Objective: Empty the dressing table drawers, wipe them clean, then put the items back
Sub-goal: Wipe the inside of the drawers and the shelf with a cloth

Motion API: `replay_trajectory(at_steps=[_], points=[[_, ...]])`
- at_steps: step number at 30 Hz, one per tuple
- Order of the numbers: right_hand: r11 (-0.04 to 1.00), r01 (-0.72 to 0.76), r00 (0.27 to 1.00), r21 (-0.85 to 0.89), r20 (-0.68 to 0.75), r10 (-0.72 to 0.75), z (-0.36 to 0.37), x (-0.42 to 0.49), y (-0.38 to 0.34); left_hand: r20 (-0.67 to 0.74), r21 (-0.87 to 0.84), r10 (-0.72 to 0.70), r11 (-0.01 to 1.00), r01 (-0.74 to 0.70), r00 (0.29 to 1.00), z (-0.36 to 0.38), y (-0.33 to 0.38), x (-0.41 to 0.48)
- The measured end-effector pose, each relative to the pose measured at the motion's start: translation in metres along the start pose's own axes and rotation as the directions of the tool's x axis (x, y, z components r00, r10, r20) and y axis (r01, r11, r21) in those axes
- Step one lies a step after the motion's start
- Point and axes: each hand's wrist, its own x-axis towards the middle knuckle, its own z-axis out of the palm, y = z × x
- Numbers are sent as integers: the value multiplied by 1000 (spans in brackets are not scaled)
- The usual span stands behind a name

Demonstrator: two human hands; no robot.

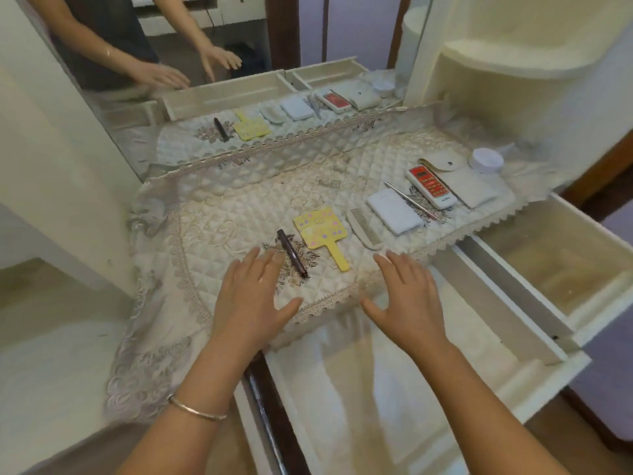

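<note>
Quilted lace cloth (239, 200) covers dressing table, mirror (239, 46) behind; both hands (255, 296) (407, 296) spread flat, empty.

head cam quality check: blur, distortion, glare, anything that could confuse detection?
Head view: soft overall, slight blur on both hands; wide-angle bends the open drawer edges; mirror duplicates the tabletop items; even light, no harsh glare.

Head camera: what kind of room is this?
Probably a bedroom or dressing area: a dressing table with a mirror, two open drawers, and a comb and hand mirror on the quilted cloth.
</note>
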Motion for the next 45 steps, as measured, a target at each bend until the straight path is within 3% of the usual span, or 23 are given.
replay_trajectory(at_steps=[9,16,20,28,33,40,45], points=[[953,-295,951,-67,-119,286,-73,-165,-21,14,-11,389,921,-389,921,-63,37,-80],[813,-578,802,-63,-229,552,-117,-309,-26,26,-48,666,745,-665,745,-81,112,-139],[651,-755,635,-74,-328,700,-142,-397,-15,13,-136,801,595,-792,599,-80,181,-178],[206,-978,192,-25,-484,854,-193,-597,5,-62,-225,980,170,-959,188,-84,359,-305],[-18,-999,-40,48,-514,857,-224,-730,24,-146,-309,989,-45,-950,1,-87,469,-420],[-247,-961,-275,123,-514,813,-266,-897,30,-186,-391,959,-271,-879,-213,-86,588,-586],[-382,-905,-423,189,-503,753,-281,-992,32,-205,-334,893,-448,-829,-401,-81,657,-678]])
